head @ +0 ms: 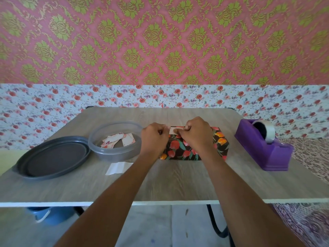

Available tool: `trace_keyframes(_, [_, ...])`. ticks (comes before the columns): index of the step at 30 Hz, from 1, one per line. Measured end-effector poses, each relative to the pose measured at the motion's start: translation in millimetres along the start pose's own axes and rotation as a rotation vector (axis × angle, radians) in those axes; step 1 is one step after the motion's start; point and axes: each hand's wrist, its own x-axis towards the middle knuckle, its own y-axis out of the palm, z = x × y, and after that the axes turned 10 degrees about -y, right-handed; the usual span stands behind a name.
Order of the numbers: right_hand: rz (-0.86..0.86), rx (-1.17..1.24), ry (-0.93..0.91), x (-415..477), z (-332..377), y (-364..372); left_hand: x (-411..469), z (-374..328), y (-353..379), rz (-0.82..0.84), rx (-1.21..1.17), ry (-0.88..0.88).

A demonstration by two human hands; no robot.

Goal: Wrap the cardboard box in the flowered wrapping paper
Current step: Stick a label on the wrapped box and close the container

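The box (188, 148) lies in the middle of the table, fully covered in dark paper printed with red and orange flowers. A small pale label card (173, 130) sits on its top far edge. My right hand (195, 135) rests on the box top with fingers curled, pinching the card's right end. My left hand (154, 138) is curled at the box's left end, beside the card's left edge; whether its fingers hold the card is hidden.
A clear round tub (114, 150) with several flowered cards stands left of the box, its grey lid (53, 157) further left. A white paper slip (118, 168) lies in front of the tub. A purple tape dispenser (267, 148) stands at the right.
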Motion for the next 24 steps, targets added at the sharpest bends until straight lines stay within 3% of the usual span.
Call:
trace_keyframes(5, [0.100, 0.146, 0.030, 6.5, -3.6, -7.8, -0.7, -4.5, -4.9, 0.027, 0.030, -0.026])
trace_keyframes(8, [0.169, 0.061, -0.047, 6.8, -4.4, -13.4, -4.5, -4.2, -5.1, 0.039, 0.065, -0.020])
trace_keyframes(15, [0.160, -0.064, -0.003, 3.0, -2.7, -7.8, -2.9, -12.2, -6.2, 0.152, 0.286, -0.007])
trace_keyframes(24, [0.161, -0.076, 0.002, 5.7, -6.4, -7.7, -5.9, -10.1, -1.9, 0.154, 0.225, -0.101])
